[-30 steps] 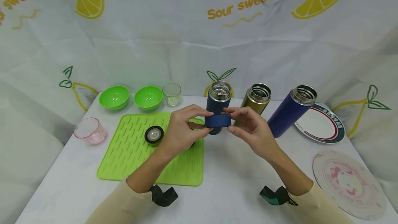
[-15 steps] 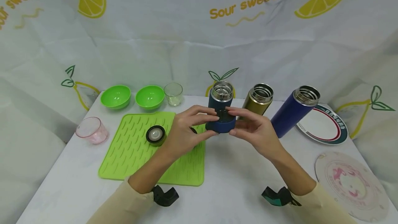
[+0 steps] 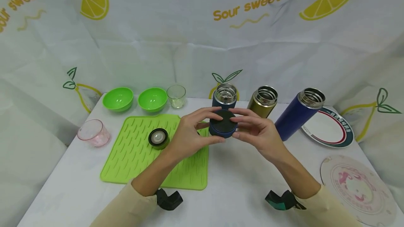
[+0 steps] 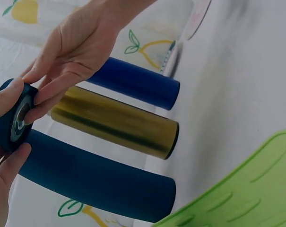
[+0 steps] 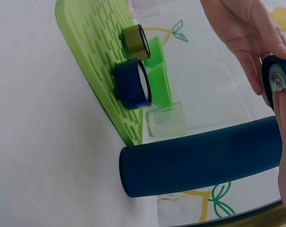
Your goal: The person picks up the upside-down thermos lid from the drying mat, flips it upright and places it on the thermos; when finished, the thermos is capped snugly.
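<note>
Both hands hold a round blue lid [image 3: 223, 123] in the air, before the dark teal flask [image 3: 224, 95]. Its black face is toward the head camera; the wrist views show the other side, with a pale ring. My left hand [image 3: 194, 129] pinches its left edge between thumb and fingers. From the right, my right hand [image 3: 257, 125] pinches the opposite edge. The gold flask [image 3: 263, 101] and the blue flask [image 3: 296, 115] stand to the right, both with bare steel mouths.
A green mat [image 3: 132, 157] bears a gold lid [image 3: 159, 138] and a dark blue lid [image 5: 132, 84], mostly behind my left hand in the head view. Green bowls [image 3: 118, 99], a clear glass [image 3: 176, 96] and a pink glass [image 3: 93, 133] stand left. A plate [image 3: 328, 127] and a round pink-patterned mat [image 3: 356, 188] lie right.
The blue lid has tilted from edge-on so its black face shows to the head camera. Fingers of both hands have shifted around its rim. The flasks stay in place.
</note>
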`<state>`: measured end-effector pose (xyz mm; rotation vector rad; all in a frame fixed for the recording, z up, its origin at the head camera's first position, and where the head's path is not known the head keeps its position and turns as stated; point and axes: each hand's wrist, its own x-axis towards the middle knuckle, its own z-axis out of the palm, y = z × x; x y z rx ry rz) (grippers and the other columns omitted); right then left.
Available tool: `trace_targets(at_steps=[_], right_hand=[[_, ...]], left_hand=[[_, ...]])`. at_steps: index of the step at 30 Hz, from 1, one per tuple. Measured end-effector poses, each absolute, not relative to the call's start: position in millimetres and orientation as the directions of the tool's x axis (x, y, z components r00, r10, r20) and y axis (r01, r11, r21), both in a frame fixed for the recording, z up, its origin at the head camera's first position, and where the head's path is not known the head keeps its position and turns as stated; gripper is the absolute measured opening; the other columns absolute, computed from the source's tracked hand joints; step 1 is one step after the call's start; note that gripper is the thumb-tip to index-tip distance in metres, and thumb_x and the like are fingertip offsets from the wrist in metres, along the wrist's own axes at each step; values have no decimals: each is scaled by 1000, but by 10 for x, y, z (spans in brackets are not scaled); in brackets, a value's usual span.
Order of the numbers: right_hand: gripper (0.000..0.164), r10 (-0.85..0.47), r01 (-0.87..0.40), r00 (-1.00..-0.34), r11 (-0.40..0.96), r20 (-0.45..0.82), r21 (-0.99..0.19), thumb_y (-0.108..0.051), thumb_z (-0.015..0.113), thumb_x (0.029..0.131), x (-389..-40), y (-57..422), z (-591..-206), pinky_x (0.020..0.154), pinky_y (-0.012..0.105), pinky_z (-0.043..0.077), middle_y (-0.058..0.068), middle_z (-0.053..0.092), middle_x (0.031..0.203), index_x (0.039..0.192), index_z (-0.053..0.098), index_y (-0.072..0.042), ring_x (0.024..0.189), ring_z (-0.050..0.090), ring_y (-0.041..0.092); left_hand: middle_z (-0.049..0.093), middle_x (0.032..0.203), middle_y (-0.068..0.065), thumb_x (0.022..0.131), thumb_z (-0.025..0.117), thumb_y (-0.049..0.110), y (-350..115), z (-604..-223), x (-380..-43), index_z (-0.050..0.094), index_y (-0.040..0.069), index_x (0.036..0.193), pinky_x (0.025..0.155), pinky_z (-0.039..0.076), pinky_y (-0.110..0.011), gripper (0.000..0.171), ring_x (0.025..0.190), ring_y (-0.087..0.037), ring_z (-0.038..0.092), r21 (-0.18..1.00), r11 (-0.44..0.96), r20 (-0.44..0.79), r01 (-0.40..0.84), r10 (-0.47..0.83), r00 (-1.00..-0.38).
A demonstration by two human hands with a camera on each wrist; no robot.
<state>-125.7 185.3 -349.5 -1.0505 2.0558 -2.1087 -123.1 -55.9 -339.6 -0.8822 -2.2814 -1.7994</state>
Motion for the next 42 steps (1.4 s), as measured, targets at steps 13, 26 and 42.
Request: trace_targets(at_steps=[13, 26, 42], right_hand=[[55, -220, -524, -846, 167, 486, -835, 17, 71, 84, -1161, 1768, -3447, 97, 19, 56, -7, 63, 133, 136, 59, 3, 121, 65, 5], [103, -158, -364, -928, 189, 337, -912, 7, 77, 84, -1379, 1547, -3768, 128, 37, 27, 5, 22, 170, 163, 14, -11, 158, 25, 26], [97, -121, -176, -981, 205, 153, -963, -5, 75, 91, -1619, 1340, -4073, 124, 63, 28, 15, 26, 165, 161, 10, -20, 155, 30, 36]], left_hand=[[68, 133, -7, 69, 94, 7, -707, -3360, -1228, 72, 8, 108, 100, 59, -29, 45, 128, -17, 62, 821, 196, 476, 535, 280, -833], [67, 132, -12, 67, 93, 2, -790, -3292, -1258, 72, 2, 104, 106, 55, -28, 43, 125, -23, 65, 798, 194, 529, 570, 227, -818], [66, 132, -13, 69, 93, 2, -807, -3328, -1302, 71, 2, 105, 106, 55, -29, 42, 126, -24, 64, 795, 204, 533, 572, 216, -818]])
